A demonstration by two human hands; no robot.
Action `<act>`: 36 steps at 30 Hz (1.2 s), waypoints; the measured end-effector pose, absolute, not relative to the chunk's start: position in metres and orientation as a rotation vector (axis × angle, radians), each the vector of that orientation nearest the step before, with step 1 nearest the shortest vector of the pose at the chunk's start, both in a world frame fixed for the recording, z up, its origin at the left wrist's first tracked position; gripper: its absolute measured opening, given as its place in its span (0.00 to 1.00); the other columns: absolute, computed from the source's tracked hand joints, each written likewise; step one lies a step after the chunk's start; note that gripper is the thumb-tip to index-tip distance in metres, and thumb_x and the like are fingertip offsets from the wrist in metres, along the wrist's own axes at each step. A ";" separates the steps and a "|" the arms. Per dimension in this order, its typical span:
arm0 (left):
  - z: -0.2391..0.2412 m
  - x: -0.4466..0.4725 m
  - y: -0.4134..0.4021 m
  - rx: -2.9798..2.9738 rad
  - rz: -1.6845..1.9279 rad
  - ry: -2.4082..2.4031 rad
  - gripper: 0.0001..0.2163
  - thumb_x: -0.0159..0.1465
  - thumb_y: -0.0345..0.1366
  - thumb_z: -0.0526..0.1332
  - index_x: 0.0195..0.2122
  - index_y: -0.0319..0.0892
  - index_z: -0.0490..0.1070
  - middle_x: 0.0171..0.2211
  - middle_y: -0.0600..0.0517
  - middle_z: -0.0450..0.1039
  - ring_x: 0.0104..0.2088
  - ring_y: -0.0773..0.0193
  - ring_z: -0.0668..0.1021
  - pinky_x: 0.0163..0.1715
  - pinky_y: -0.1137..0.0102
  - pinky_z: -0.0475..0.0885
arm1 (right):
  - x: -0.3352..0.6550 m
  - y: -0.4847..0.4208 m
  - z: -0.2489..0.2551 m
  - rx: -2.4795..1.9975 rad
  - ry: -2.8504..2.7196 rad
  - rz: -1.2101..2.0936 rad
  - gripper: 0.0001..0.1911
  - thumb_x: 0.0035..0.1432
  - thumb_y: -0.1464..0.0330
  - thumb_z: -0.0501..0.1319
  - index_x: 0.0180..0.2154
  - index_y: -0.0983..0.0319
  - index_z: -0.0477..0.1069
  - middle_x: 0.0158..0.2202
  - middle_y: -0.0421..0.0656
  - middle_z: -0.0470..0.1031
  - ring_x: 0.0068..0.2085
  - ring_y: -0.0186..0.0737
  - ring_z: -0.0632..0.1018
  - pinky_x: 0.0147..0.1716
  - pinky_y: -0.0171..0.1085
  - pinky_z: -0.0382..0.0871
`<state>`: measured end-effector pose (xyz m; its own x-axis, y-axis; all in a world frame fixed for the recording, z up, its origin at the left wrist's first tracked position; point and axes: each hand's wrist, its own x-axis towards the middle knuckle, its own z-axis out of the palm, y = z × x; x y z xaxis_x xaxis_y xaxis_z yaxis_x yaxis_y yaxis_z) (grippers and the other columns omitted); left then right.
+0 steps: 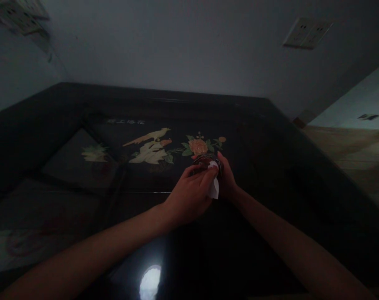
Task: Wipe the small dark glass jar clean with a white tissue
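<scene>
Both my hands meet over the dark glossy table, just below an inlaid orange flower (198,146). Pinched in the fingers of my left hand (187,193) is a white tissue (214,191), its loose end hanging down. The tissue presses against a small dark reddish-brown object with a shiny rim (204,157); dim light hides its exact kind. My right hand (227,174) grips that object from the right side, thumb pointing up. Most of the object lies behind my left fingers, and the right fingers are largely out of sight.
The dark tabletop (164,98) carries an inlaid bird (156,135) and pale rock. A wall runs along its far edge, with a double socket (308,33) at right and a power strip (16,16) at upper left. Wooden floor (342,146) shows on the right.
</scene>
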<state>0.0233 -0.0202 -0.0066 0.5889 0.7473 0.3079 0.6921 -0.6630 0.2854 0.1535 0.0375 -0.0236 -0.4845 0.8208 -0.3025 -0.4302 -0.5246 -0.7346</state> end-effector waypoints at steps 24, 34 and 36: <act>0.007 0.029 -0.040 2.982 0.374 1.520 0.14 0.63 0.25 0.51 0.47 0.30 0.69 0.47 0.40 0.75 0.48 0.55 0.77 0.52 0.60 0.65 | 0.154 0.037 -0.031 -0.772 -0.764 2.094 0.28 0.59 0.50 0.47 0.40 0.62 0.75 0.34 0.46 0.80 0.43 0.44 0.78 0.44 0.42 0.70; 0.001 0.022 -0.035 3.009 0.255 1.648 0.21 0.66 0.28 0.47 0.59 0.28 0.61 0.61 0.39 0.62 0.61 0.56 0.65 0.62 0.58 0.56 | 0.153 0.040 -0.038 -0.676 -0.830 2.075 0.26 0.55 0.48 0.50 0.39 0.60 0.75 0.38 0.45 0.79 0.49 0.45 0.75 0.49 0.44 0.69; -0.001 0.022 -0.033 3.020 0.266 1.622 0.22 0.66 0.28 0.46 0.60 0.28 0.58 0.62 0.40 0.59 0.62 0.56 0.63 0.62 0.57 0.55 | 0.153 0.041 -0.038 -0.683 -0.820 2.065 0.26 0.55 0.48 0.49 0.39 0.60 0.75 0.37 0.45 0.79 0.49 0.45 0.75 0.49 0.45 0.69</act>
<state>0.0221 -0.0328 -0.0014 0.5528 0.7882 0.2706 0.8333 -0.5208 -0.1854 0.1535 0.0413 -0.0382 -0.5388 0.8225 -0.1821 -0.4736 -0.4746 -0.7420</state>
